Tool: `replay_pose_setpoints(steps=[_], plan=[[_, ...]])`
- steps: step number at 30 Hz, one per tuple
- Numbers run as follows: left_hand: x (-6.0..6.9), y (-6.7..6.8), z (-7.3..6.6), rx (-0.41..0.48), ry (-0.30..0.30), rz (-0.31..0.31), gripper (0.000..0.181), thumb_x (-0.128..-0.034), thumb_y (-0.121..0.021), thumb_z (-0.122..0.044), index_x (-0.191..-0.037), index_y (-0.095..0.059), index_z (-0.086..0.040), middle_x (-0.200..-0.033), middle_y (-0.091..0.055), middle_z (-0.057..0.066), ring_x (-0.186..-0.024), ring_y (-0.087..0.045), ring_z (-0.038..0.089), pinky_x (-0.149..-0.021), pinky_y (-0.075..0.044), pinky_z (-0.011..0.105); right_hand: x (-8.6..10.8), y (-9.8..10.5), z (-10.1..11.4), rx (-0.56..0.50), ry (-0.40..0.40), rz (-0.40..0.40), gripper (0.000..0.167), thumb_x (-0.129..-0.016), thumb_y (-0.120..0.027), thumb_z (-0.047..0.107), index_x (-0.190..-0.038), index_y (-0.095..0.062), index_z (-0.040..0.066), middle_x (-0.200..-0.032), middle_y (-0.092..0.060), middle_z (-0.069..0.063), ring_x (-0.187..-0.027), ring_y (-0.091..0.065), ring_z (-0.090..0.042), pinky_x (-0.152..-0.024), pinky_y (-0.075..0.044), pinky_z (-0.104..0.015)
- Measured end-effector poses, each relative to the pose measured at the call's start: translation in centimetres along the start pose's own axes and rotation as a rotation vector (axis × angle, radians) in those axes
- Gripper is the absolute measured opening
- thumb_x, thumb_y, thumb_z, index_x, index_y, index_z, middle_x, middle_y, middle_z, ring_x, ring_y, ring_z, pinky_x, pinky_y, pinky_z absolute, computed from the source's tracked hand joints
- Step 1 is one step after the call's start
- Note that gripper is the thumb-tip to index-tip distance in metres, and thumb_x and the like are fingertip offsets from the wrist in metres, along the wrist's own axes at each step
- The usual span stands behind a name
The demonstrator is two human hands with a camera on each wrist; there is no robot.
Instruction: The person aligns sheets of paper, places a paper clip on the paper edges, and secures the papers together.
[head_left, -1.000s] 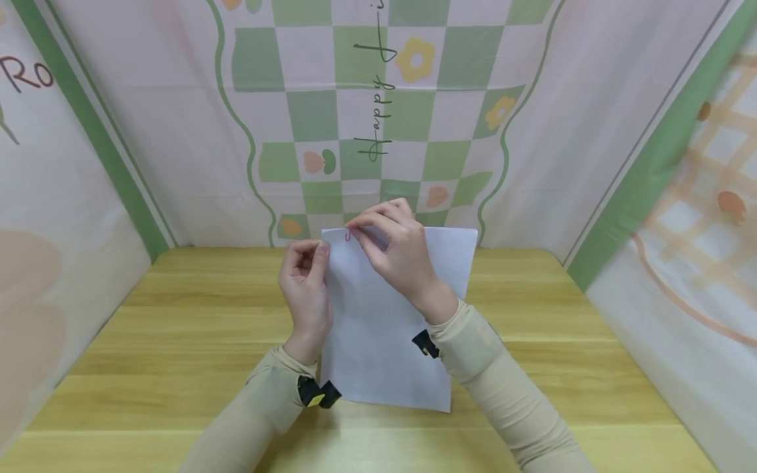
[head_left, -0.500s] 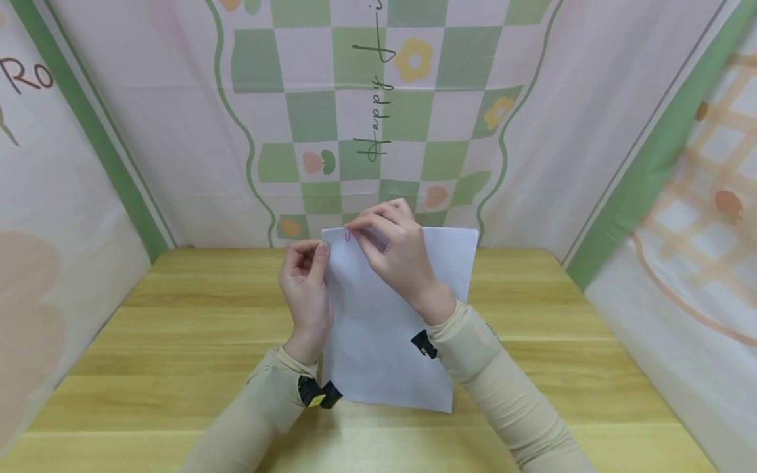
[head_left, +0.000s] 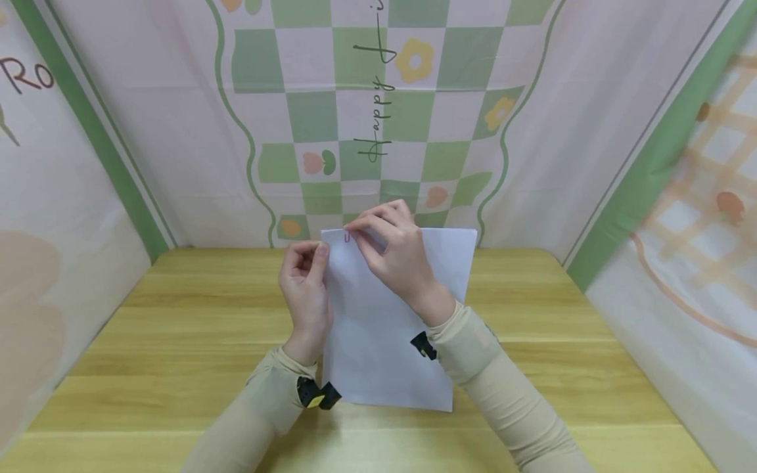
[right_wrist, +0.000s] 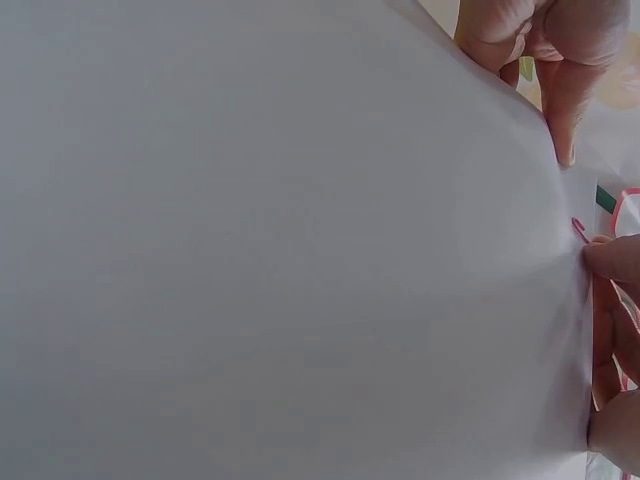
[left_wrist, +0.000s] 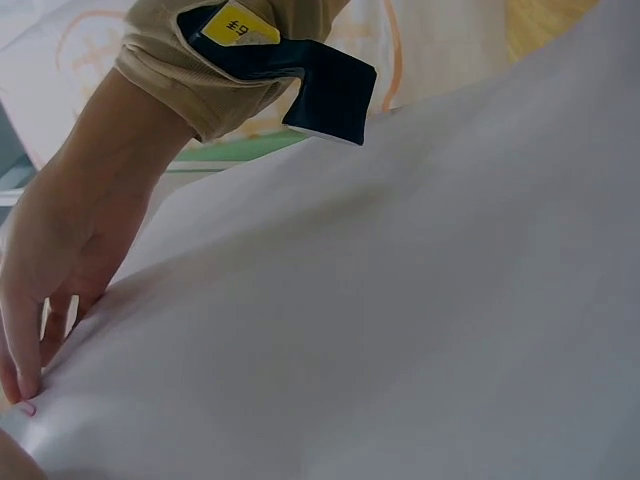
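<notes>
White paper (head_left: 384, 348) is held up, tilted, over the table. Whether it is one sheet or more I cannot tell. At its upper left edge my left hand (head_left: 305, 289) pinches it between thumb and fingers. A pink paper clip (head_left: 347, 238) sits over the top edge, close to the left corner. My right hand (head_left: 396, 249) reaches across the paper and pinches the clip's upper end with thumb and forefinger. In the right wrist view the clip's looped end (right_wrist: 579, 229) lies against the paper, beside the right fingertips (right_wrist: 612, 258).
Beneath the paper is a wood-grain table (head_left: 195, 341). A printed curtain (head_left: 355, 118) with green checks hangs close behind it, and more cloth hangs at both sides. Each wrist carries a black camera mount (head_left: 318, 393) over a beige sleeve.
Both hands keep their grips and their places. Paper and clip shift only very slightly.
</notes>
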State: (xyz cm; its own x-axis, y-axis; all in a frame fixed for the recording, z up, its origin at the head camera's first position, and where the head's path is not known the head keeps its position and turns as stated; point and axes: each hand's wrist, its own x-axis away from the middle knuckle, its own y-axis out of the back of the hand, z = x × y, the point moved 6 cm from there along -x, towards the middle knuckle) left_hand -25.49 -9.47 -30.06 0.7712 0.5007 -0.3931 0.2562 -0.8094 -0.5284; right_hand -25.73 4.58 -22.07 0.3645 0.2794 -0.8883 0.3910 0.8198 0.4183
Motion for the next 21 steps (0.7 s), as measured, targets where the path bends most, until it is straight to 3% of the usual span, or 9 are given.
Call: replay_pose_setpoints(steps=[16,21], plan=[[0.04,0.18,0.16,0.013,0.001,0.023,0.014,-0.0889,-0.061,0.0,-0.086,-0.064,-0.013,-0.088,-0.057,0.001,-0.082,-0.052,0.012,-0.07,-0.045,0.018,0.37,0.3,-0.34,0.06,-0.005,0.034,0.008,-0.089,-0.066,0.014,-0.09,-0.073,0.01,-0.087,-0.067,-0.003,-0.087,-0.049,-0.021,-0.078,-0.04,-0.031],[0.11,0.21,0.22,0.009,0.017,0.042,0.004,-0.0902,-0.061,-0.004,-0.09,-0.062,-0.008,-0.092,-0.056,0.005,-0.086,-0.053,0.015,-0.075,-0.047,0.019,0.6,0.86,-0.82,0.113,-0.025,0.035,0.01,-0.089,-0.065,0.015,-0.09,-0.073,0.009,-0.085,-0.069,-0.003,-0.085,-0.05,-0.021,-0.077,-0.038,-0.035]])
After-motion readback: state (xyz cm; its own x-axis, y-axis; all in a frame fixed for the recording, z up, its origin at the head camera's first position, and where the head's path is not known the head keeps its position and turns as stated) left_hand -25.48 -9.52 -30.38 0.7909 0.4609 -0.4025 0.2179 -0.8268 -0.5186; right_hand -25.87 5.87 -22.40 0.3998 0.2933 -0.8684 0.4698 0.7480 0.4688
